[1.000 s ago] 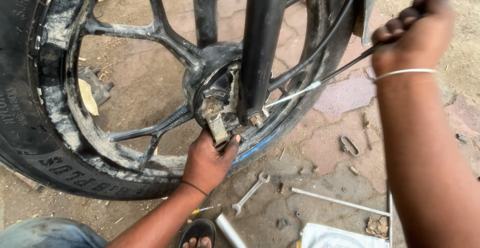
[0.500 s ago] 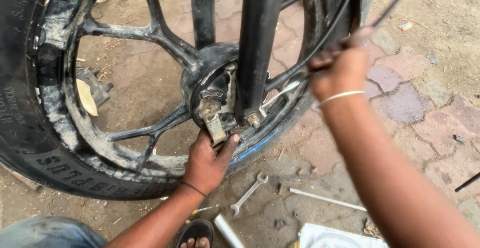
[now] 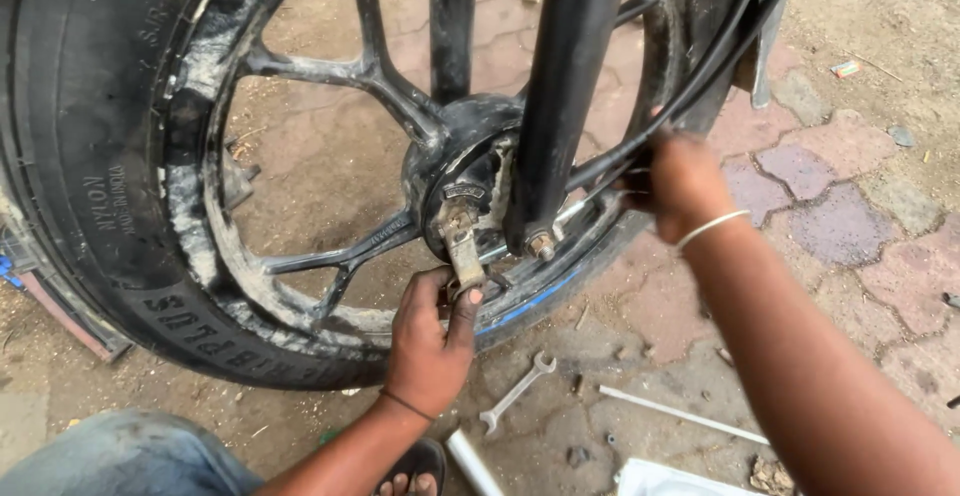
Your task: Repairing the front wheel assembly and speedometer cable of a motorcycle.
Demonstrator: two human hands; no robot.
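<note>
A big black wheel [image 3: 200, 186] fills most of the view. It stands up on the brick ground [image 3: 830, 226], with a fat tyre [image 3: 70, 156] round it and dusty spokes [image 3: 340, 256] inside. A dark fork leg [image 3: 565, 106] comes down in front of the wheel and ends at a bolt [image 3: 541, 246] near the middle. That leg seems to be what holds the wheel up off its side.

The right hand [image 3: 680, 184] is up by the far side of the fork leg. Its fingers are curled tight round a black cable [image 3: 700, 86] that runs up and away to the top corner. It looks as if the hand is keeping the cable pulled straight.

The left hand [image 3: 432, 341] is low, just under the middle of the wheel. Its thumb and fingers pinch the bottom end of a small metal arm [image 3: 462, 246] that hangs down from the hub [image 3: 470, 166]. The grip is nearly closed, with only the little arm in it.

There is not much room there. The rim is close behind the left hand and the fork leg is just beside it. Below the hands the ground is more open. A spanner [image 3: 516, 392] lies there, near a thin white rod [image 3: 683, 415], both well apart from the hands.
</note>
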